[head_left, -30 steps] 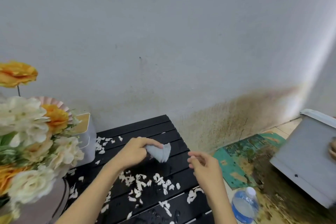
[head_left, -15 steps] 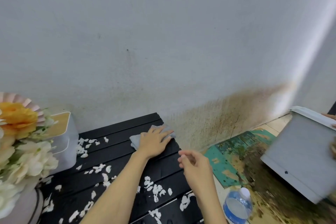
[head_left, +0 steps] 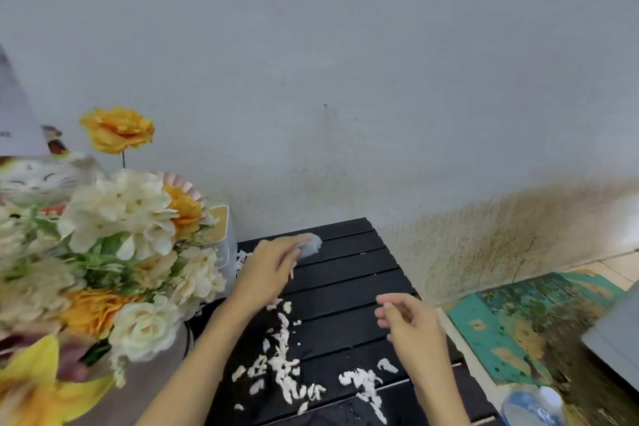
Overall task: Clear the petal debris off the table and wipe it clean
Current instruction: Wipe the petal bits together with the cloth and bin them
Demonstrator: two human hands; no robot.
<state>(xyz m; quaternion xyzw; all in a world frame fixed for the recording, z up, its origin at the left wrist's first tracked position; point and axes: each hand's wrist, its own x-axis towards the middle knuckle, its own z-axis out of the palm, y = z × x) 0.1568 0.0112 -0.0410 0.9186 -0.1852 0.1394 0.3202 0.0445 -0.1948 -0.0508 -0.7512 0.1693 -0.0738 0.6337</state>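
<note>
A black slatted table [head_left: 349,273] stands against the wall. White petal bits [head_left: 283,367] lie in a streak down its middle, with another clump [head_left: 363,386] at the front and a few [head_left: 242,258] at the back left. My left hand [head_left: 266,270] lies over a small grey cloth [head_left: 311,244] on the back slats, fingers stretched out onto it; both are blurred. My right hand [head_left: 411,325] hovers over the table's right side, fingers loosely curled, holding nothing.
A bouquet of white and orange flowers [head_left: 121,235] crowds the table's left side, with a white container [head_left: 226,245] and a cat figurine [head_left: 34,180] behind it. On the floor to the right are a green mat [head_left: 511,322], a water bottle [head_left: 529,405] and a grey box [head_left: 615,339].
My left hand has slid the cloth leftward along the back slats. The petals now lie gathered nearer the front. The view has swung left, showing more of the flowers.
</note>
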